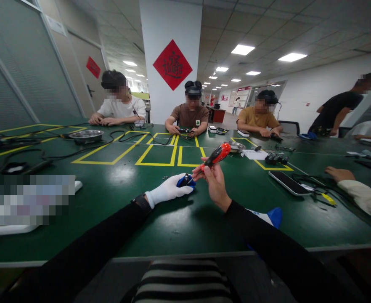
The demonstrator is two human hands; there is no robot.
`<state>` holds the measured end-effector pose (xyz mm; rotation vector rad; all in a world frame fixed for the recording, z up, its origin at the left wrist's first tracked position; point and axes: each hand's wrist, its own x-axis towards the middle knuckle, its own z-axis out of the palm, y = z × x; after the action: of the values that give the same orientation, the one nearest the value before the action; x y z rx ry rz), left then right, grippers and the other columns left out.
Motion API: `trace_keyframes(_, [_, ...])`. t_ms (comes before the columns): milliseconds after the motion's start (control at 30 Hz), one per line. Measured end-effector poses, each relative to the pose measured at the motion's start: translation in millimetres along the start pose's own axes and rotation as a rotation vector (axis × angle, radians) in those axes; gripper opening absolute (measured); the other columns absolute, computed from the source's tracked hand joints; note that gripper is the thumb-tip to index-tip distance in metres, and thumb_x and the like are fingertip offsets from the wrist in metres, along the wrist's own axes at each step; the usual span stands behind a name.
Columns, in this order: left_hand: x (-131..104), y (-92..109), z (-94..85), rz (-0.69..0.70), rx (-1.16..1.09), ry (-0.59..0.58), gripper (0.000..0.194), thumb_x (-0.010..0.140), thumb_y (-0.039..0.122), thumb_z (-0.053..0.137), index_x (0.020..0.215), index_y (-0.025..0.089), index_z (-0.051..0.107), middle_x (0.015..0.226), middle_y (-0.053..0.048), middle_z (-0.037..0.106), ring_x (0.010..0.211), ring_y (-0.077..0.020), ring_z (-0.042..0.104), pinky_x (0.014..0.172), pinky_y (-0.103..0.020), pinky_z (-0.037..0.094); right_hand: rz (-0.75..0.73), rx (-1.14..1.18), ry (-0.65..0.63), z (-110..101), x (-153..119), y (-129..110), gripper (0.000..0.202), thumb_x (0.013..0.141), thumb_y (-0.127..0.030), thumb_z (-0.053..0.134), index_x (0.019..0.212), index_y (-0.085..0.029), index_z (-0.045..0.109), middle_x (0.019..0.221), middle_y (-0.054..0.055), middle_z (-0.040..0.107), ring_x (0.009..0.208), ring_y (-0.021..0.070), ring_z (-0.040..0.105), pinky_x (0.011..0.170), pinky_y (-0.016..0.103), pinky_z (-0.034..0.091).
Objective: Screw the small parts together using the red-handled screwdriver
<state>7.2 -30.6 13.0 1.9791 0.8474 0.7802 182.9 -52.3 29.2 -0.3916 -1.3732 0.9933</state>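
A long green bench fills the view, marked with yellow tape boxes toward its middle. Three people sit along its far edge and another person's hand and pale sleeve rest on it at the right. A metal bowl stands at the left among black cables, and a dark phone lies flat to the right of the hands.

Near the middle of the bench, the left hand wears a white glove and lies on the surface, its grip closed around a small blue and black part that stands under the fingers. The right hand is bare and raised just beside it, its grip pinching a screwdriver. The screwdriver has a glossy red handle with black inlays, tilted up and to the right, and its thin shaft slopes down to the top of the small part.
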Motion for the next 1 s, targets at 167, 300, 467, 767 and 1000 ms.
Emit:
trace_keyframes(167, [1.6,-6.0,-0.2,-0.039,0.027,0.000,0.040,0.081,0.046,0.061,0.106,0.014,0.057,0.078,0.001,0.057,0.060,-0.0111,0.047,0.056,-0.023,0.040,-0.014,-0.001,0.030,-0.8,1.4,2.3,0.025,0.093,-0.036,0.053,0.114,-0.022,0.050,0.084,0.001,0.067,0.071,0.0137,0.067,0.063,0.027,0.056])
trace_keyframes(300, [2.1,-8.7,-0.7,-0.034,0.033,0.011,0.043,0.082,0.047,0.060,0.109,0.014,0.058,0.080,0.000,0.059,0.060,-0.0117,0.049,0.056,-0.023,0.041,-0.011,-0.006,0.060,-1.5,2.6,0.8,0.024,0.093,-0.035,0.054,0.113,-0.022,0.049,0.083,0.000,0.066,0.069,0.0137,0.066,0.062,0.027,0.056])
trace_keyframes(467, [2.1,-9.0,-0.7,-0.042,0.028,0.011,0.044,0.082,0.048,0.060,0.112,0.015,0.058,0.083,-0.001,0.061,0.061,-0.0119,0.050,0.057,-0.024,0.043,-0.008,-0.010,0.067,-1.5,3.2,0.2,0.024,0.093,-0.035,0.054,0.112,-0.022,0.050,0.082,0.000,0.066,0.069,0.0135,0.066,0.062,0.027,0.056])
trace_keyframes(767, [-1.1,0.6,-2.0,0.023,0.005,-0.018,0.045,0.077,0.035,0.068,0.114,0.013,0.057,0.092,-0.003,0.064,0.075,-0.0151,0.057,0.072,-0.026,0.048,-0.024,-0.005,0.048,-1.0,1.7,-0.6,0.023,0.093,-0.034,0.053,0.113,-0.022,0.050,0.083,0.000,0.066,0.069,0.0139,0.066,0.062,0.028,0.056])
trace_keyframes(1000, [0.3,-2.9,-2.6,0.027,0.020,-0.008,0.044,0.077,0.035,0.068,0.114,0.013,0.058,0.095,-0.003,0.066,0.082,-0.0178,0.060,0.077,-0.029,0.049,-0.044,-0.021,-0.015,1.5,-1.3,0.1,0.026,0.093,-0.036,0.055,0.114,-0.021,0.050,0.083,0.001,0.065,0.071,0.0140,0.066,0.062,0.027,0.055])
